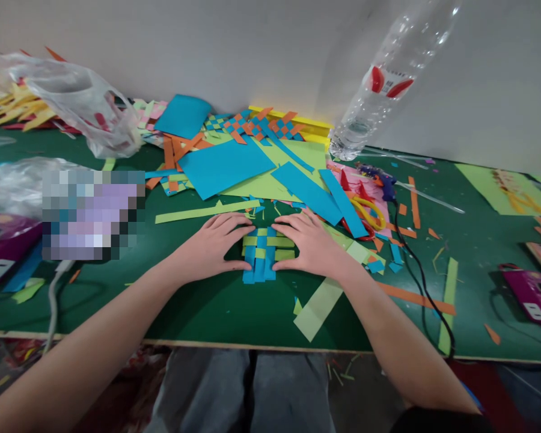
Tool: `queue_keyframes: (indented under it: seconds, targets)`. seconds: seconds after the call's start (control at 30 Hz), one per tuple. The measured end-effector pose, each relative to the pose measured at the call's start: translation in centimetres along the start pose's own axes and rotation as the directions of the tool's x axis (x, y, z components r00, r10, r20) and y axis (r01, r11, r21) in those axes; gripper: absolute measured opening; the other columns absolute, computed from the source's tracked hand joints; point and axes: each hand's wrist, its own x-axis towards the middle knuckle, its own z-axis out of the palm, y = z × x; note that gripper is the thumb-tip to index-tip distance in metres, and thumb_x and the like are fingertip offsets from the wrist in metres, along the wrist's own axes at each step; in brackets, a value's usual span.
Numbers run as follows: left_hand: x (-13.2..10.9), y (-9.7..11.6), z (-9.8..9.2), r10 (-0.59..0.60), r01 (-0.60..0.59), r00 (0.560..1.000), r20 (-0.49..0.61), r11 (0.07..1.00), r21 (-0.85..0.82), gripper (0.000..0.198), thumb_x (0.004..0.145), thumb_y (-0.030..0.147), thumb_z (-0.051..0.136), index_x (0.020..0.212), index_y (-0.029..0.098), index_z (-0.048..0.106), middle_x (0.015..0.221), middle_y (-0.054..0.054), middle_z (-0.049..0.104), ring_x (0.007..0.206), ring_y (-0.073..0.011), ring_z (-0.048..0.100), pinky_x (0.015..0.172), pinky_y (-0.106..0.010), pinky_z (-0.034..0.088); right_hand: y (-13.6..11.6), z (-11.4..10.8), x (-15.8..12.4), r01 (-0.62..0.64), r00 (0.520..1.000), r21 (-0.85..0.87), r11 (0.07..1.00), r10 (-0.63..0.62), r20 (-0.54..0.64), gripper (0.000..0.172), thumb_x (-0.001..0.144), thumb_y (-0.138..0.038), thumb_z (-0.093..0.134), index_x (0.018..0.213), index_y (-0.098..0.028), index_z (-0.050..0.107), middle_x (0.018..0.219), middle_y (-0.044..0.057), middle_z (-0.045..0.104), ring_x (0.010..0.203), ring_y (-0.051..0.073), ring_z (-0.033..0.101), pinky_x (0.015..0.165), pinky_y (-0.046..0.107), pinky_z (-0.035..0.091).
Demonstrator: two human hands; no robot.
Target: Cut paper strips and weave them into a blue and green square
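At mid-length of the green table point(198, 319), near the front edge, from where I stand: 1 weave point(260, 255), paper, flat, approx. rectangular; 3 blue strips lengthwise, green strips crosswise, green qty. partly hidden. Hands: 2, 1 per side. L hand point(223, 240): fingers curved, thumb apart from them, tips at weave's L edge. R hand point(313, 243): same config., tips at R edge. Pressing or merely touching: can't tell. Under R forearm: 1 pale green strip point(318, 316), paper, straight-cut. Behind: 2 wide blue sheets point(226, 165), smooth, four-sided. Rear R: 1 bottle point(381, 96), clear plastic, red-and-white label; below it, 1 pr. scissors point(381, 218), looped yellow handle. Rear L: 1 bag point(97, 114), thin, crinkled plastic. Purple boxes point(529, 294): 2, 1 per side, R unit w/ angular edges. Black cable point(417, 273): 1, thin, curved.
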Motion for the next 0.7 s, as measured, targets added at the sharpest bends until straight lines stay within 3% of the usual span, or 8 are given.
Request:
queue_keyframes:
  seconds: [0.33, 0.47, 0.57, 0.7]
  targets:
    - [0.0, 0.1, -0.3, 0.007, -0.007, 1.0, -0.002, 1.0, -0.009, 0.072, 0.083, 0.069, 0.049, 0.135, 0.021, 0.046, 0.138, -0.012, 0.049, 0.134, -0.0296, 0.038, 0.11, -0.046, 0.033, -0.1, 0.2, 0.0, 0.0, 1.0, -0.03, 1.0, 0.001, 0.026, 0.082, 0.078, -0.075, 0.049, 0.141, -0.023, 0.044, 0.143, 0.01, 0.047, 0.135, 0.031, 0.037, 0.116, 0.06, 0.016]
    - [0.0, 0.5, -0.4, 0.019, -0.02, 1.0, -0.009, 0.999, -0.046, 0.072, 0.088, 0.064, 0.045, 0.143, 0.019, 0.037, 0.144, -0.013, 0.044, 0.136, -0.0284, 0.037, 0.111, -0.045, 0.032, 0.1, -0.5, -0.2, -0.008, 0.999, 0.041, 0.999, 0.01, -0.038, 0.081, 0.08, -0.072, 0.05, 0.142, -0.021, 0.041, 0.14, 0.01, 0.051, 0.133, 0.028, 0.041, 0.119, 0.055, 0.013]
    - [0.3, 0.9, -0.5, 0.12, -0.119, 0.993, 0.01, 0.992, -0.05, 0.062, 0.093, 0.057, 0.042, 0.145, 0.023, 0.036, 0.151, -0.009, 0.038, 0.14, -0.0261, 0.032, 0.116, -0.045, 0.025, 0.4, -0.8, -0.3, -0.006, 0.997, 0.081, 0.997, 0.012, -0.073, 0.068, 0.082, -0.065, 0.055, 0.134, -0.022, 0.049, 0.135, 0.008, 0.056, 0.129, 0.026, 0.047, 0.118, 0.051, 0.016]
    - [0.5, 1.5, -0.4, 0.282, -0.277, 0.954, 0.098, 0.959, -0.062, 0.059, 0.092, 0.059, 0.043, 0.145, 0.033, 0.037, 0.158, -0.003, 0.026, 0.145, -0.0265, 0.023, 0.119, -0.049, 0.015, 0.7, -0.8, -0.2, 0.014, 1.0, 0.115, 0.993, -0.012, -0.023, 0.059, 0.079, -0.061, 0.062, 0.123, -0.023, 0.057, 0.129, 0.007, 0.06, 0.124, 0.026, 0.051, 0.116, 0.051, 0.021]
